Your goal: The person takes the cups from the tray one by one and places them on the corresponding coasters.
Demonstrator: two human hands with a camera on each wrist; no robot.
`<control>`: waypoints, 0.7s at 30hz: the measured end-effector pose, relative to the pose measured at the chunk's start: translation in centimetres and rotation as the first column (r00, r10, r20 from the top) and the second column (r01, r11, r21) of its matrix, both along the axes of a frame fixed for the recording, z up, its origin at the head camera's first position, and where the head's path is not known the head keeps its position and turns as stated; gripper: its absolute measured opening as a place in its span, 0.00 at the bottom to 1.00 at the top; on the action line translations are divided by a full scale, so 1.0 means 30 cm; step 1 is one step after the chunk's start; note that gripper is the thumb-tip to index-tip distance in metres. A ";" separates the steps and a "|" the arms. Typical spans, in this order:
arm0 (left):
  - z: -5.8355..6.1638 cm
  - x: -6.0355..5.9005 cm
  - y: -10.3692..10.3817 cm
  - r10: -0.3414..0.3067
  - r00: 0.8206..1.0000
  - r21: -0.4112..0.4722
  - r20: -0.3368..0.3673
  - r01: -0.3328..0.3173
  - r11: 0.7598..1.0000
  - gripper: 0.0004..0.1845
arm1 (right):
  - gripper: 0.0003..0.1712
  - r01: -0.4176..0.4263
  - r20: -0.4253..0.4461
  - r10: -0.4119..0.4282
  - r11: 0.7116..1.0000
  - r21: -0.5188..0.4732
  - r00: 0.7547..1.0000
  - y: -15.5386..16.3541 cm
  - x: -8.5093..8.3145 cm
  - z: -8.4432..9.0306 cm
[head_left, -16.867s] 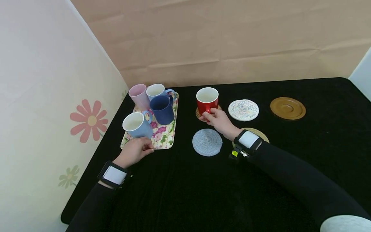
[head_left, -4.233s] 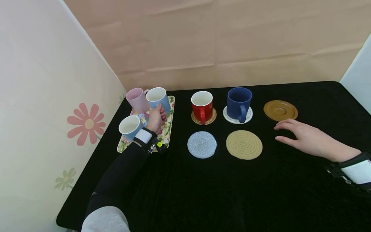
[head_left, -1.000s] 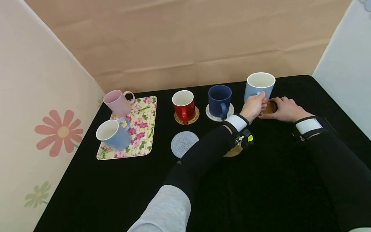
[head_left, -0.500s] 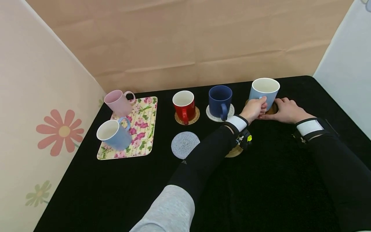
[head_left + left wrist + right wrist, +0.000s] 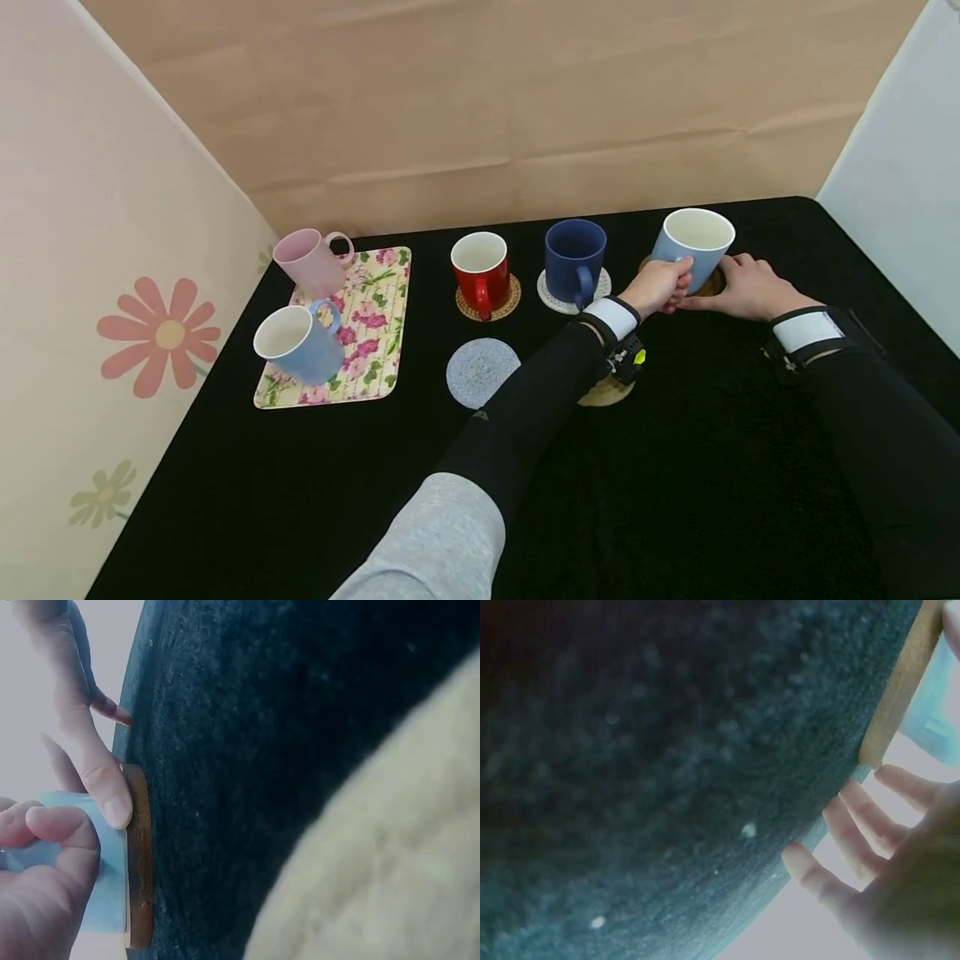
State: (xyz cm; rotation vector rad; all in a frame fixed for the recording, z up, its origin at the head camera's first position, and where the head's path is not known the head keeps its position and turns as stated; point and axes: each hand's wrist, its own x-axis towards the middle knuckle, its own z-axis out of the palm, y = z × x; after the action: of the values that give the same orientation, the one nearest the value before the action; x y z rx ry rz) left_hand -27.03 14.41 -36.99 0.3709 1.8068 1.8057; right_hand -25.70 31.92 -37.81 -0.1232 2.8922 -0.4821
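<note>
A light blue mug (image 5: 693,248) with a white inside is held by its handle in my left hand (image 5: 658,286). It sits on the round wooden coaster (image 5: 712,283), its base against the wood in the left wrist view. My right hand (image 5: 753,287) spans the coaster's right side, thumb at the near rim and index finger farther round. The right wrist view has the other fingers (image 5: 855,829) spread just past the coaster's edge. Left of these, a navy mug (image 5: 567,258) stands on a white coaster (image 5: 550,297), and a red mug (image 5: 480,267) on a woven brown coaster (image 5: 512,302).
A floral tray (image 5: 375,333) at the left bears a pink mug (image 5: 309,262) and a second light blue mug (image 5: 300,346). A grey-blue coaster (image 5: 480,371) lies in front of the red mug. My left forearm partly covers a tan coaster (image 5: 609,393). Walls border the black table (image 5: 675,467).
The left hand has carried the light blue mug from the tray to the wooden coaster and lowered it there, shifting slightly right. The right hand has stayed at the coaster's rim over the last second.
</note>
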 end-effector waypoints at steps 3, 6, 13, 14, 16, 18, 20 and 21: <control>0.000 0.001 -0.010 -0.009 0.996 -0.089 -0.089 0.001 0.996 0.26 | 0.60 -0.004 0.009 0.004 1.000 0.000 1.000 0.001 0.000 -0.002; 0.006 0.009 -0.029 -0.012 0.977 -0.194 -0.215 -0.031 0.980 0.25 | 0.60 -0.005 0.017 0.005 1.000 -0.003 1.000 0.002 0.000 -0.004; 0.036 0.025 -0.089 -0.110 0.882 -0.439 -0.459 -0.117 0.891 0.17 | 0.61 0.002 0.014 -0.002 1.000 0.007 1.000 -0.005 0.002 -0.003; 0.039 0.023 -0.097 -0.141 0.862 -0.469 -0.486 -0.121 0.875 0.16 | 0.62 0.002 0.013 -0.002 1.000 0.004 1.000 -0.004 0.001 -0.001; 0.043 0.018 -0.111 -0.197 0.825 -0.506 -0.530 -0.121 0.854 0.13 | 0.62 0.004 0.014 -0.004 1.000 0.000 1.000 -0.003 0.001 0.002; 0.045 0.013 -0.121 -0.237 0.796 -0.526 -0.558 -0.118 0.842 0.12 | 0.63 0.007 0.016 -0.007 1.000 -0.004 1.000 -0.002 0.000 0.002; 0.045 0.010 -0.125 -0.254 0.777 -0.534 -0.576 -0.122 0.837 0.12 | 0.63 0.008 0.020 -0.007 1.000 -0.010 1.000 0.000 0.000 0.001; 0.044 0.009 -0.124 -0.263 0.771 -0.540 -0.580 -0.122 0.833 0.12 | 0.63 0.005 0.021 -0.004 1.000 -0.013 1.000 0.002 -0.001 -0.001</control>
State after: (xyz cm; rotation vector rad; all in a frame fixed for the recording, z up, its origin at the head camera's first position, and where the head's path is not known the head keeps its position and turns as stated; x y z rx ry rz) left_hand -26.77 10.68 -35.68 0.8844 2.6296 1.0491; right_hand -25.72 31.97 -37.84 -0.1127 2.8696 -0.4995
